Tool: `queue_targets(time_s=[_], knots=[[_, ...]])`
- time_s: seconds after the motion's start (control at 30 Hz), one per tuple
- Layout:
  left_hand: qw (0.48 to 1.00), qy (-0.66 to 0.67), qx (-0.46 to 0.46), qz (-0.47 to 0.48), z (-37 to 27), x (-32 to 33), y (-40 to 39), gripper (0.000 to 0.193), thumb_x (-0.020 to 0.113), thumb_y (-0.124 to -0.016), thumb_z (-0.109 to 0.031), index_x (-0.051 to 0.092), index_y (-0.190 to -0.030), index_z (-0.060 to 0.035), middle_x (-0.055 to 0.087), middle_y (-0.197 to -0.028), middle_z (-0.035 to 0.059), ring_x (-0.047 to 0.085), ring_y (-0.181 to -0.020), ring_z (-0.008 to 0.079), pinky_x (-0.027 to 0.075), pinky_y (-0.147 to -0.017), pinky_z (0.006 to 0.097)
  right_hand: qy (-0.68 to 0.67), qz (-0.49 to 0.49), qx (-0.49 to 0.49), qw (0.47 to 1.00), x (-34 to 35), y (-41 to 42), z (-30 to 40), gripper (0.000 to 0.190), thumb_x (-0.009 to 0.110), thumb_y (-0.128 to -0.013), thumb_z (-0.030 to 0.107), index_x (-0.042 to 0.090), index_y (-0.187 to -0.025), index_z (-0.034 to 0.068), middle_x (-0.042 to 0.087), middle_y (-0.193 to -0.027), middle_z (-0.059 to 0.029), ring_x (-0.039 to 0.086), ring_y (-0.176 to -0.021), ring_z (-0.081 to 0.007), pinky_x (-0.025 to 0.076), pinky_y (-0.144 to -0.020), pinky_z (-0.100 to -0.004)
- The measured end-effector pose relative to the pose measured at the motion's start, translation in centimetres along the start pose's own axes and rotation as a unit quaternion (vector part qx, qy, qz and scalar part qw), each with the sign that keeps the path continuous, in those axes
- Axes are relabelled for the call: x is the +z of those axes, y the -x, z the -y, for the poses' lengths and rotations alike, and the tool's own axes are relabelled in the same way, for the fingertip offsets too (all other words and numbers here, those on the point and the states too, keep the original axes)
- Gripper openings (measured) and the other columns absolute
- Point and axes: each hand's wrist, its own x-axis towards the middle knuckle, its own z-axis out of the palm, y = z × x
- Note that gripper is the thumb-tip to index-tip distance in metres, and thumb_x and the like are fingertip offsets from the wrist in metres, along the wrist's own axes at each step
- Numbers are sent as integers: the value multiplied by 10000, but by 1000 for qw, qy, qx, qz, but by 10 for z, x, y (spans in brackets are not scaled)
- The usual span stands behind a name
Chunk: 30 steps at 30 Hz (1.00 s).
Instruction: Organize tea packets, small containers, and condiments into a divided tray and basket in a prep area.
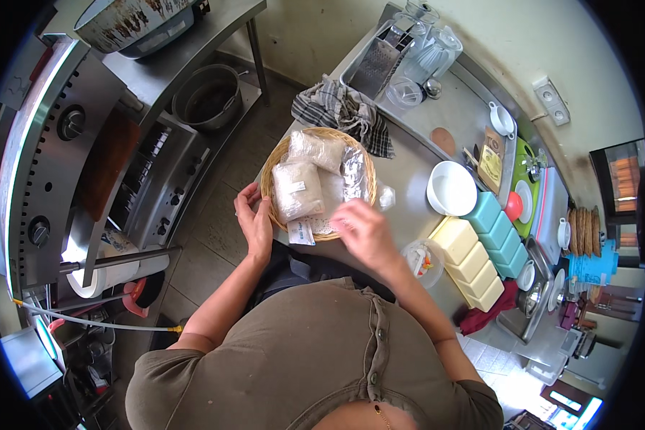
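Note:
A round wicker basket (372,185) stands on a steel counter in front of me. In it lie two clear plastic packs (296,189) of pale contents, a shiny foil-like pack (353,171) and small patterned paper at the near side. A small white sachet with writing (301,231) leans over the near rim. My left hand (255,215) rests against the basket's left rim, thumb at the edge. Over the near right rim is my right hand (363,228), its fingers bent together and slightly blurred; whether they hold anything cannot be told.
A checked cloth (344,113) lies behind the basket. To the right are a white bowl (451,188), a clear plastic tub (422,263) and cream (467,263) and turquoise (494,234) moulded containers. A steel tray (365,80) holds a grater and glass jugs.

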Motion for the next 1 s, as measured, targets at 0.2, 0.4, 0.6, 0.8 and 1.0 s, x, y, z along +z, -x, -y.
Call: queue_targets(time_s=[0.2,0.4,0.6,0.8,1.0], knots=[[978,-112,175,26,-22,-1,-7,266,645,-818,-88,612,-1079,-47,509,-1218,108,487,-1144,221,377,-950,317,217,100,193,952,-53,46,-33,219,765,-710,131,631,-872,71,574,-888,-78,553,-929,-268,449,-772,-376],[993,-34,105,39,-15,23,-55,252,624,-806,-38,609,-1057,-23,549,-1154,114,528,-1110,225,400,-975,329,298,147,150,931,-34,50,-29,299,799,-639,107,578,-836,64,589,-894,-74,555,-959,-254,416,-755,-391],[994,70,25,75,7,25,-57,214,525,-842,99,632,-998,-3,602,-1130,114,542,-1109,191,406,-969,311,175,227,220,932,-61,45,-18,250,747,-713,121,553,-868,88,641,-786,-63,619,-785,-263,454,-694,-401],[995,-36,88,-11,8,23,-24,230,479,-852,84,655,-935,-37,550,-1190,148,516,-1139,268,390,-988,333,-90,233,187,950,-96,18,9,88,642,-800,41,625,-886,47,610,-687,-59,607,-643,-156,484,-631,-299],[992,-76,102,-21,-4,19,-10,272,488,-829,85,627,-1027,-41,475,-1274,124,471,-1201,243,370,-1011,309,-293,67,318,899,-23,22,-20,80,625,-850,3,648,-926,-4,657,-763,-28,592,-639,-75,483,-598,-229]])
